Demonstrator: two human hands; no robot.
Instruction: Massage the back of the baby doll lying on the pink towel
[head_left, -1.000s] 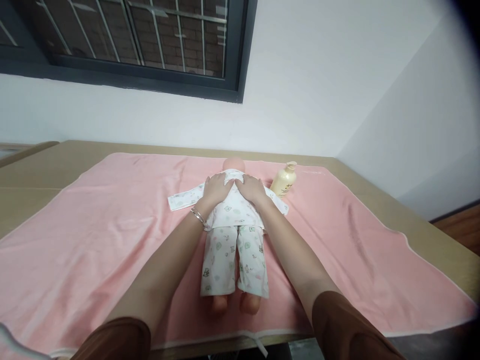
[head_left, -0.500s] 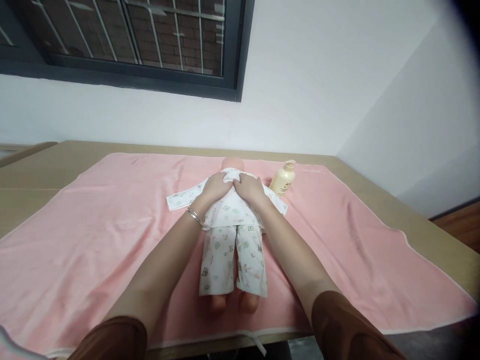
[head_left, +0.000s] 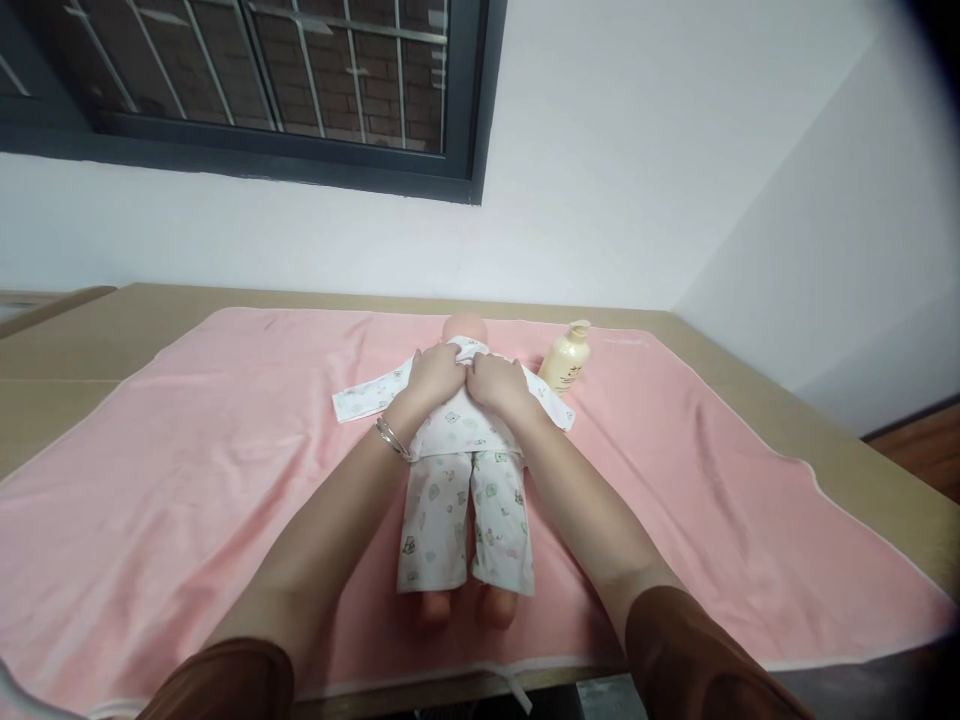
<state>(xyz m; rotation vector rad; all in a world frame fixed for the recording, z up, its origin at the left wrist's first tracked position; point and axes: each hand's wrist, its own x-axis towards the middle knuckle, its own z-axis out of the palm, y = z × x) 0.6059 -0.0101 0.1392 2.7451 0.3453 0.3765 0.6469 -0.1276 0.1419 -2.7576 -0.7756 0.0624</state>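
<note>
A baby doll (head_left: 466, 435) lies stretched out on a pink sheet, its bald head (head_left: 465, 327) away from me and its feet towards me. It wears a white printed shirt (head_left: 457, 425) and matching trousers (head_left: 433, 530). My left hand (head_left: 437, 373) rests on the left of the doll's upper body, fingers curled in against the shirt. Beside it, almost touching, my right hand (head_left: 496, 382) is curled on the right side in the same way. Both fingertips are hidden beneath the hands. A silver bracelet (head_left: 392, 438) circles my left wrist.
Right of the doll's shoulder stands a cream pump bottle (head_left: 566, 358), tilted in view. The pink sheet (head_left: 217, 440) covers most of the wooden table (head_left: 840, 450). Behind are a white wall (head_left: 585, 170) and a dark-framed window (head_left: 300, 160) with bars.
Fingers and thumbs of both hands have drawn in from lying flatter on the shirt. The doll's body and the bottle stay put.
</note>
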